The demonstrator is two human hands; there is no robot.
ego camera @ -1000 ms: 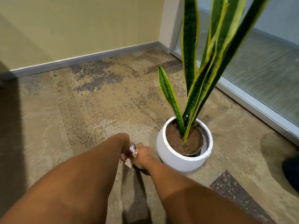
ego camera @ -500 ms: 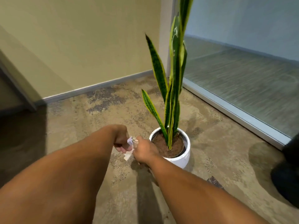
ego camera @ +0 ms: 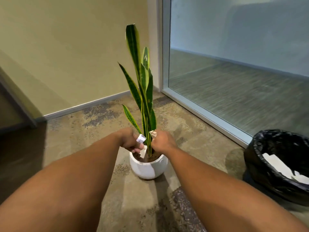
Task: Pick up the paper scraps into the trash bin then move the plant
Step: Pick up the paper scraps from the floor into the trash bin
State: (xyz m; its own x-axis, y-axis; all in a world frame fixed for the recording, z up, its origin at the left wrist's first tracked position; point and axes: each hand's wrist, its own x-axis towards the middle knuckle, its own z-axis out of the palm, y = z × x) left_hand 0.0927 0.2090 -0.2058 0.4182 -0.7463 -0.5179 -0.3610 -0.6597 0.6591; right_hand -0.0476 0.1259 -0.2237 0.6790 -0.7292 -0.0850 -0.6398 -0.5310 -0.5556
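My left hand (ego camera: 130, 141) grips white paper scraps (ego camera: 141, 138); pieces stick out above and below the fingers. My right hand (ego camera: 163, 141) is curled round a small crumpled paper scrap (ego camera: 153, 133). Both hands are raised in front of the snake plant (ego camera: 142, 91), which stands in a round white pot (ego camera: 148, 167) on the carpet. A trash bin (ego camera: 279, 164) lined with a black bag stands at the right edge, with white paper inside it.
A glass partition (ego camera: 234, 81) with a metal frame runs along the right behind the bin. A yellow wall (ego camera: 66, 56) with a grey baseboard closes the back. A dark frame (ego camera: 16, 101) leans at the far left. Mottled carpet covers the floor.
Both hands have risen from the floor with the scraps and come slightly apart. The view has lifted and pulled back, so the whole plant and the trash bin at the right now show.
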